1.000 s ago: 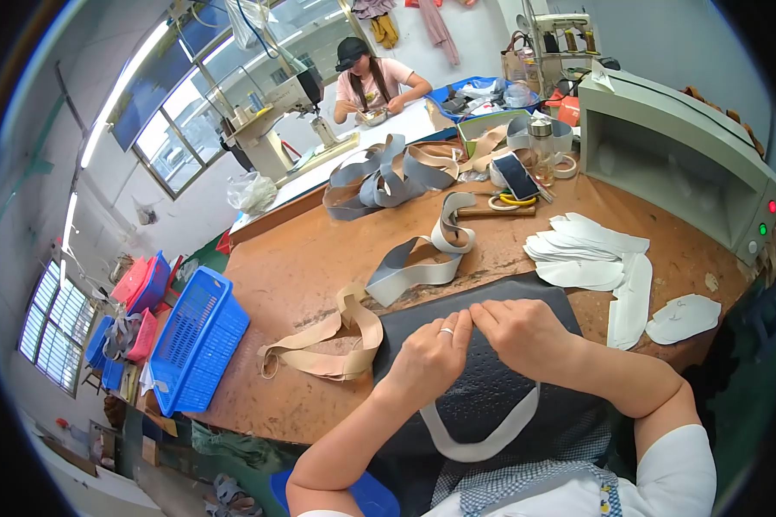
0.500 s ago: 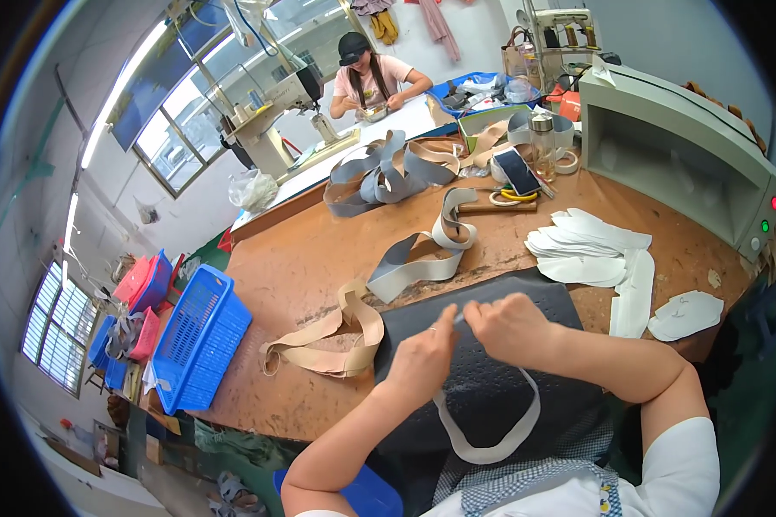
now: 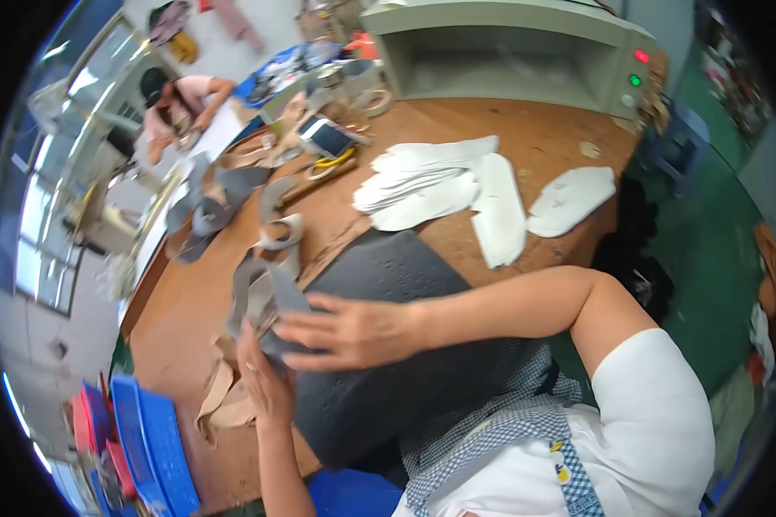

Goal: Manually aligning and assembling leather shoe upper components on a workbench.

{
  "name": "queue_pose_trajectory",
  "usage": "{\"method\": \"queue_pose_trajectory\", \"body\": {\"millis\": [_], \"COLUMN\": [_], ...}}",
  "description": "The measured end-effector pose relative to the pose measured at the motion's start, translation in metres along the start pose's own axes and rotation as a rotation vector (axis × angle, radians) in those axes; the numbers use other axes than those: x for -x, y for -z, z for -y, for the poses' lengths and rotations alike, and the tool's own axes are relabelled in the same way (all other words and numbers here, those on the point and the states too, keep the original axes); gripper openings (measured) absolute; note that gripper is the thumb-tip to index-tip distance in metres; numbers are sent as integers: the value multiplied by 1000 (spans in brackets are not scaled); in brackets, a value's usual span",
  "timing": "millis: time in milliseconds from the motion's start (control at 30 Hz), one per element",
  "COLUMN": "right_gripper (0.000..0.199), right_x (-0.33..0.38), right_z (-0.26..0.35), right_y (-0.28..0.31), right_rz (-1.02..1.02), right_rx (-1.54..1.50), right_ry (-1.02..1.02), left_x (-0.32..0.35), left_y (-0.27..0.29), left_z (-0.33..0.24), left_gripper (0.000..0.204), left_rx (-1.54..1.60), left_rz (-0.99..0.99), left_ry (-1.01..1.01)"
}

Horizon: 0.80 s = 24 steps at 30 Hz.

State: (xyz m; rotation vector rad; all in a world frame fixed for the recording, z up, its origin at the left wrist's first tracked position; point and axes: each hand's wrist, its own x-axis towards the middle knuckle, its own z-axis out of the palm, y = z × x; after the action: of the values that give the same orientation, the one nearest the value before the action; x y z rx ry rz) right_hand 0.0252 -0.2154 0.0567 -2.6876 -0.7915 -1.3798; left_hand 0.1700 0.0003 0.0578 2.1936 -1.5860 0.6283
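Note:
My left hand (image 3: 267,383) is upright at the left edge of a black perforated sheet (image 3: 388,276), its fingers stretched and a ring on one. My right hand (image 3: 353,332) reaches across the sheet from the right with fingers extended and slightly apart, nearly meeting the left. A grey strip (image 3: 286,289) rises just beyond both hands; whether either one grips it is blurred. Beside the left hand lie folded beige strips (image 3: 228,392). The black sheet drapes over the table's near edge onto my checked apron (image 3: 483,431).
White cut pieces (image 3: 422,181) are stacked behind the sheet, with one loose piece (image 3: 571,202) to their right. A grey machine with an open front (image 3: 509,65) stands at the back. Scissors (image 3: 332,161), a phone (image 3: 325,136) and grey strips (image 3: 220,194) lie further left. Blue basket (image 3: 151,448); co-worker (image 3: 177,108) opposite.
The view has swung to the right. My hands, pinched together over the sheet before, have parted, moved left and spread their fingers. The pale strip loop below them no longer shows.

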Motion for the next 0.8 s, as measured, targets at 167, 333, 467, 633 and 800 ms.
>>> {"method": "queue_pose_trajectory", "body": {"millis": [167,333,467,633,800], "right_gripper": [30,38,43,44,38], "right_x": [92,179,207,180,190], "right_z": [7,-70,-102,-116,-136], "right_y": [56,121,118,91,72], "right_rz": [-62,211,304,218,319], "right_rx": [-40,533,471,487,268], "right_ry": [-574,-1354,-1654,-1388,-1528], "left_x": [54,36,-16,-89,-82], "left_y": [12,19,-8,-59,-79], "left_z": [-22,-50,-127,-183,-212], "left_gripper": [130,112,79,52,44], "left_rx": [52,236,455,586,710], "left_rz": [333,52,110,244,294], "left_ry": [286,274,161,54,10]}}
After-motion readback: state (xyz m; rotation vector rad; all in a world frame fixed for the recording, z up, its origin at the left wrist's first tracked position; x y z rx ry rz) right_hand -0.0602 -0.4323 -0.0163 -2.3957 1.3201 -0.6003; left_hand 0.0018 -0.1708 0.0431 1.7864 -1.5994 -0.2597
